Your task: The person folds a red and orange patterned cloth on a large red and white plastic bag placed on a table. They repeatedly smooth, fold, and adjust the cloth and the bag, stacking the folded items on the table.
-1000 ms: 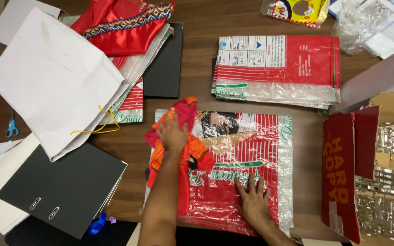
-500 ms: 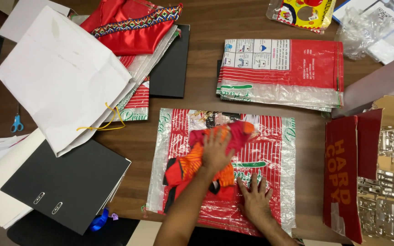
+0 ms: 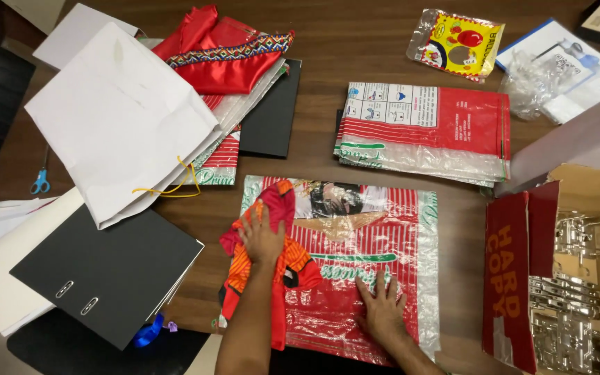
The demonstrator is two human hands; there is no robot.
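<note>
Leftward since half a second ago — left hand (image 3: 262, 236) drags the orange-red cloth (image 3: 272, 260) to the packet's (image 3: 383, 236) edge, palm flat, fingers spread. Right hand (image 3: 382, 309) — open, grasping nothing — presses the plastic just beside it.

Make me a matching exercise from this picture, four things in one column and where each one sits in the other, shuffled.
Things:
1. left hand
2. right hand
3. scissors
4. black binder

Places:
A. far left edge of the table
B. flat on the clear and red plastic bag
C. on the orange and red cloth
D. bottom left, beside the white paper bag

Pairs: 1-C, 2-B, 3-A, 4-D
</note>
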